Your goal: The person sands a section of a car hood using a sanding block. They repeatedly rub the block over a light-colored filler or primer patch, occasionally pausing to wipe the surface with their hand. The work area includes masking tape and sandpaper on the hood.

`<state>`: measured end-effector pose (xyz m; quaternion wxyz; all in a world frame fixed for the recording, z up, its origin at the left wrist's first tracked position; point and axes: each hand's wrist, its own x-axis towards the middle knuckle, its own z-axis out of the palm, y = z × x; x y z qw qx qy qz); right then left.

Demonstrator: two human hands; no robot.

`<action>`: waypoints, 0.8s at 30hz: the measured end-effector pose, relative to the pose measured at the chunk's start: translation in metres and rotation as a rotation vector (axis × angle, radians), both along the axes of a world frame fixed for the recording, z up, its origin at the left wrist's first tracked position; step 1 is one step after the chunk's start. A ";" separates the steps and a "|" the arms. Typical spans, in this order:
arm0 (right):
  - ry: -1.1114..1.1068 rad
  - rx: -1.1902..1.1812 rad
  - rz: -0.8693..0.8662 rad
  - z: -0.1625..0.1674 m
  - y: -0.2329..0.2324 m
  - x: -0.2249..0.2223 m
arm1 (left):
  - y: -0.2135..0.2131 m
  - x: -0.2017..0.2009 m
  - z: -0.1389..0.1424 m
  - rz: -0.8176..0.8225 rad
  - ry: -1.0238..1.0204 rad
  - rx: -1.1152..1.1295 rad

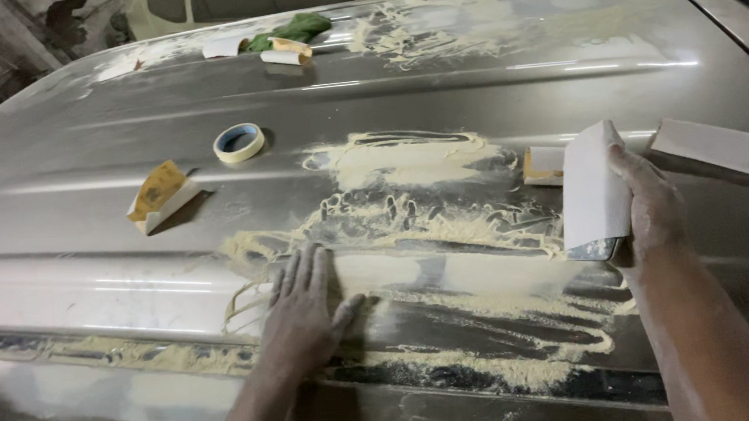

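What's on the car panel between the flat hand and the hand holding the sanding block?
Only pale sanding dust, smeared over the grey panel between left hand and right hand, in the head view.

My left hand (300,310) lies flat, palm down, fingers stretched forward and close together, thumb spread out to the right. My left forearm runs back toward me, low and nearly straight. My right hand (650,207) is raised, fingers curled in a grip, thumb side up, dusty. My right forearm slants down to the lower right.
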<state>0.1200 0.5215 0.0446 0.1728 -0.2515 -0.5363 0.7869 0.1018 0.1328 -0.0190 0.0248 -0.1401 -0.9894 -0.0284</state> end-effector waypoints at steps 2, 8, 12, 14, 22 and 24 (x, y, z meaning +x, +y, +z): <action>0.004 0.014 -0.004 -0.001 0.000 0.000 | -0.006 -0.002 0.000 0.061 0.016 -0.038; 0.012 0.164 0.011 -0.023 0.013 -0.008 | 0.048 0.029 -0.001 0.007 -0.127 0.057; 0.105 0.280 0.228 -0.058 0.026 -0.030 | 0.097 0.059 0.005 -0.201 -0.106 0.169; 0.257 0.316 0.365 -0.075 0.032 -0.041 | 0.104 0.067 0.010 -0.335 -0.071 0.176; 0.289 0.535 0.344 -0.087 0.043 -0.026 | 0.008 0.053 0.015 -0.129 -0.168 0.033; 0.231 0.600 0.296 -0.078 0.030 -0.017 | -0.018 0.051 0.016 -0.072 -0.120 0.002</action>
